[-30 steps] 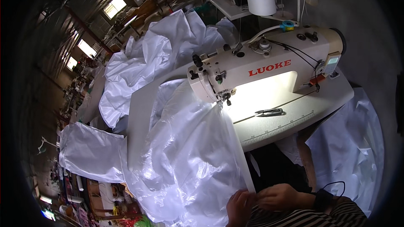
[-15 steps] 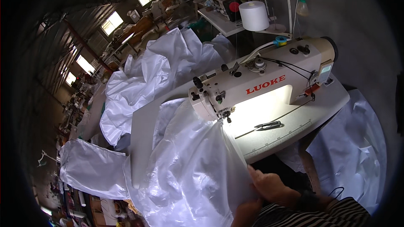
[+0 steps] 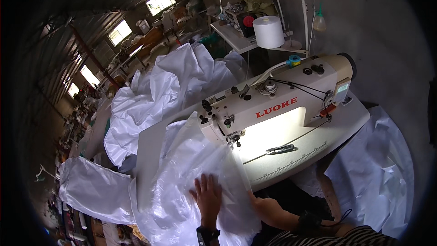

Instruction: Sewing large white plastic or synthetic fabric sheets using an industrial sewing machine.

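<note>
White, shiny sheeting (image 3: 182, 164) lies over the front left of the sewing machine (image 3: 273, 102). One edge runs up under the machine's needle area. My left hand (image 3: 208, 198) rests on the sheeting with its fingers spread, below the machine head. Closer to the right, my right hand (image 3: 268, 210) is closed at the sheeting's right edge, its fingertips partly hidden. Small dark thread snips (image 3: 281, 149) lie on the lit machine bed (image 3: 273, 166), beyond my right hand.
Crumpled white sheeting (image 3: 154, 95) is heaped behind the table, and another piece (image 3: 373, 168) hangs at the right. A white thread cone (image 3: 268, 32) stands behind the machine. A flat white piece (image 3: 93, 189) extends off the left side.
My left hand has come up from beside the right hand and now lies flat on the sheeting. The right hand has shifted slightly left and down in view, along with the whole scene.
</note>
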The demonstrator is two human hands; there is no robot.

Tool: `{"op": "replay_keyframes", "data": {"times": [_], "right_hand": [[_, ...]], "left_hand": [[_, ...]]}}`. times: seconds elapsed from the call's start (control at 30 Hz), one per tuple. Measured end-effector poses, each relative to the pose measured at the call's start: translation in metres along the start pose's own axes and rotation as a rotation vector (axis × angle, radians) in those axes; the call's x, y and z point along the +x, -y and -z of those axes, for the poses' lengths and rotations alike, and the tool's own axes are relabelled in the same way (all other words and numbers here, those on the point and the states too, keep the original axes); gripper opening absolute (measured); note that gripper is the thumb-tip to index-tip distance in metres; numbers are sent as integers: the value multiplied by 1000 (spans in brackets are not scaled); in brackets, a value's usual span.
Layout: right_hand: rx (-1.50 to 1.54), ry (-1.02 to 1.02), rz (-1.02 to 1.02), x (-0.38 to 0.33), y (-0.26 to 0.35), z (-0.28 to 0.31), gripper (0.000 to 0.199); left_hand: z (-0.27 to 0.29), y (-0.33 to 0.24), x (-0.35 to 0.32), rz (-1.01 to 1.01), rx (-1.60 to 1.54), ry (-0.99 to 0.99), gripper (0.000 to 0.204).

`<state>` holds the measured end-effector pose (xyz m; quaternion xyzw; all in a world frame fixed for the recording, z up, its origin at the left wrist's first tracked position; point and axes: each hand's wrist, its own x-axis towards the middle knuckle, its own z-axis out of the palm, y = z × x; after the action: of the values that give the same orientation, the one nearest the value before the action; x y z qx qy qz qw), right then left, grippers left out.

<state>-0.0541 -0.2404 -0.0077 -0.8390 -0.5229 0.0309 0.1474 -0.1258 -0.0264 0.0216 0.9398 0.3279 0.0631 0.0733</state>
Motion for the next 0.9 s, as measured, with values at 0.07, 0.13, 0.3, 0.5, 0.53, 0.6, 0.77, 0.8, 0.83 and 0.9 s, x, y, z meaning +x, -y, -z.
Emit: {"op": "replay_keyframes", "data": {"times": [0.07, 0.13, 0.3, 0.5, 0.53, 0.6, 0.77, 0.8, 0.83, 0.9], "right_hand": [[-19, -1, -37, 21, -1, 4, 67], [14, -10, -65, 37, -4, 7, 65], [116, 17, -137, 81, -15, 5, 58], [2, 10, -139, 125, -37, 16, 58], [8, 8, -141, 128, -39, 18, 58], [-31, 38, -143, 127, -38, 23, 59], [-6, 20, -161, 100, -27, 22, 58], [27, -14, -173, 94, -26, 21, 57], [39, 9, -186, 90, -26, 20, 54], [39, 2, -190, 84, -26, 20, 53]], "left_hand": [[-9, 20, 29, -42, 16, -5, 59], [-18, 29, 51, -67, 6, -50, 59], [-31, 41, 101, -65, 30, -183, 61], [-43, 50, 144, 78, 98, -222, 61], [-44, 51, 147, 101, 102, -220, 62], [-47, 52, 150, 115, 90, -238, 61], [-37, 47, 144, 107, 77, -225, 60], [-32, 44, 140, 101, 68, -215, 59], [-26, 39, 133, 95, 60, -234, 55], [-13, 26, 111, 11, -260, -253, 54]]}}
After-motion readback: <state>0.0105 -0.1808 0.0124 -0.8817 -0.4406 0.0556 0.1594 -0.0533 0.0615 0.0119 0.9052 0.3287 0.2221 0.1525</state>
